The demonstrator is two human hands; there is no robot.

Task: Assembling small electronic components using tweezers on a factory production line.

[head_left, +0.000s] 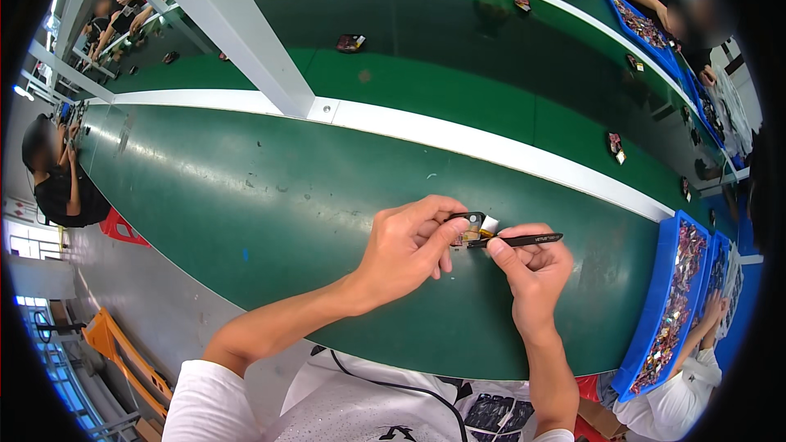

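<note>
Over the green worktop (303,188), my left hand (401,245) pinches a small black electronic part (465,219) with a yellowish ribbon-like piece and a white tab on it. Black tweezers (536,239) lie in the closed fingers of my right hand (532,266). Their tips point left, at the near side of the part. Both hands are close together, a little above the worktop. My left fingers cover some of the part, so its exact kind cannot be made out.
Beyond a white rail (458,151) runs a green conveyor belt (458,74) carrying several small black parts (350,43). A white post (237,24) rises from the rail. At right stands a blue bin (647,336) of small colourful pieces. Co-workers sit at left, right and across.
</note>
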